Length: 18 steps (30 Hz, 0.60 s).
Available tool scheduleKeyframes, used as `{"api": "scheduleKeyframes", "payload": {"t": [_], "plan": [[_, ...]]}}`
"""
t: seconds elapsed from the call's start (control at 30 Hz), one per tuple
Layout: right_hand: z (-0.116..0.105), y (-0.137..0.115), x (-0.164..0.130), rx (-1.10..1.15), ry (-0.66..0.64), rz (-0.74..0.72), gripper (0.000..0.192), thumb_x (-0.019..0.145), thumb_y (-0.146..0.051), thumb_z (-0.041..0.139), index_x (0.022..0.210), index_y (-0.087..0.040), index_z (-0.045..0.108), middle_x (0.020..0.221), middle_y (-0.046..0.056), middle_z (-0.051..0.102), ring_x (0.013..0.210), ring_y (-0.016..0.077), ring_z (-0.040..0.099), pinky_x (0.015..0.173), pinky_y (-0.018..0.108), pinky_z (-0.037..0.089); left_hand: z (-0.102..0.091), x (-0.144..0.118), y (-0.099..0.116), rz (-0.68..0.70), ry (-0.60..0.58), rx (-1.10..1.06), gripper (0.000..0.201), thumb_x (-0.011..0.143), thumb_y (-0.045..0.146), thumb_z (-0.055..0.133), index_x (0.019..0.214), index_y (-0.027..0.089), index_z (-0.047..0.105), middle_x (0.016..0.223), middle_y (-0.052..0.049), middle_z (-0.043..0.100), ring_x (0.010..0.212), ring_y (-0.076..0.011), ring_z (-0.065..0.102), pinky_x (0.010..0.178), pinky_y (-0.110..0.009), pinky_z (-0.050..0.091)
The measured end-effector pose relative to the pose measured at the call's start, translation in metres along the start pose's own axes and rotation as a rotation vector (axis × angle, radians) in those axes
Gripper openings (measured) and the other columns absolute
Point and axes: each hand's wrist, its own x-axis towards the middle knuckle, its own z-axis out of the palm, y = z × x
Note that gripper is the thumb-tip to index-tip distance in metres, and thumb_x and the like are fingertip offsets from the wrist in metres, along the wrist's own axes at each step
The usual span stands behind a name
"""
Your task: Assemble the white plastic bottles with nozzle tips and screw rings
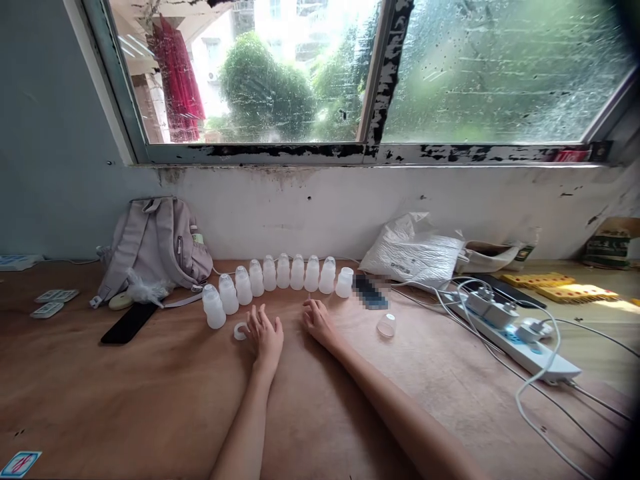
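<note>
My left hand (265, 335) lies flat on the brown tabletop (150, 393), fingers spread, holding nothing. A small white ring-shaped cap (241, 331) sits just left of its fingers. My right hand (318, 320) rests palm down beside it, fingers slightly curled, empty. Beyond both hands several small translucent white bottles (283, 273) stand upright in a curved row. The rightmost bottle (344, 283) has no cap. A clear dome-shaped cap (387, 325) lies on the table to the right of my right hand.
A grey backpack (155, 247) leans at the wall on the left, a black phone (129, 323) in front of it. A white plastic bag (413, 253) lies at the back right. A white power strip (515, 333) with plugs and cables crosses the right side.
</note>
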Motion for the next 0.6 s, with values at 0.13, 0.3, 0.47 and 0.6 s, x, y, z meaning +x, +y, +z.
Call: {"api": "scheduleKeyframes", "payload": {"t": [0.13, 0.3, 0.47, 0.6], "plan": [[-0.017, -0.006, -0.026, 0.082, 0.052, -0.023, 0.012, 0.078, -0.015, 0.035, 0.086, -0.019, 0.043, 0.083, 0.006, 0.05, 0.079, 0.0185, 0.051, 0.072, 0.032, 0.042, 0.006, -0.013, 0.018, 0.26, -0.203, -0.315, 0.034, 0.073, 0.017, 0.048, 0.107, 0.014, 0.046, 0.109, -0.013, 0.05, 0.103, -0.0211, 0.047, 0.09, -0.035, 0.037], [-0.027, -0.005, -0.04, 0.255, 0.113, 0.145, 0.003, 0.079, -0.021, 0.037, 0.082, -0.021, 0.038, 0.076, 0.002, 0.05, 0.067, 0.0157, 0.052, 0.064, 0.029, 0.043, 0.006, -0.025, 0.029, 0.384, -0.324, -0.373, 0.035, 0.07, 0.016, 0.052, 0.104, 0.019, 0.05, 0.108, -0.008, 0.051, 0.104, -0.0199, 0.046, 0.091, -0.033, 0.035], [-0.028, -0.002, -0.038, 0.358, 0.176, 0.27, 0.005, 0.075, -0.018, 0.037, 0.078, -0.021, 0.034, 0.07, 0.0, 0.053, 0.064, 0.0152, 0.054, 0.062, 0.028, 0.042, 0.007, -0.023, 0.024, 0.244, -0.401, -0.325, 0.034, 0.065, 0.031, 0.062, 0.098, 0.021, 0.056, 0.101, -0.008, 0.058, 0.1, -0.0254, 0.048, 0.089, -0.041, 0.033], [-0.031, -0.009, -0.041, 0.472, 0.142, 0.244, 0.01, 0.077, -0.018, 0.036, 0.085, -0.022, 0.032, 0.068, -0.001, 0.056, 0.057, 0.013, 0.054, 0.057, 0.025, 0.042, 0.009, -0.016, 0.026, -0.054, -0.431, -0.73, 0.038, 0.074, 0.044, 0.051, 0.103, 0.018, 0.052, 0.091, -0.01, 0.062, 0.084, -0.0201, 0.058, 0.07, -0.03, 0.045]]}}
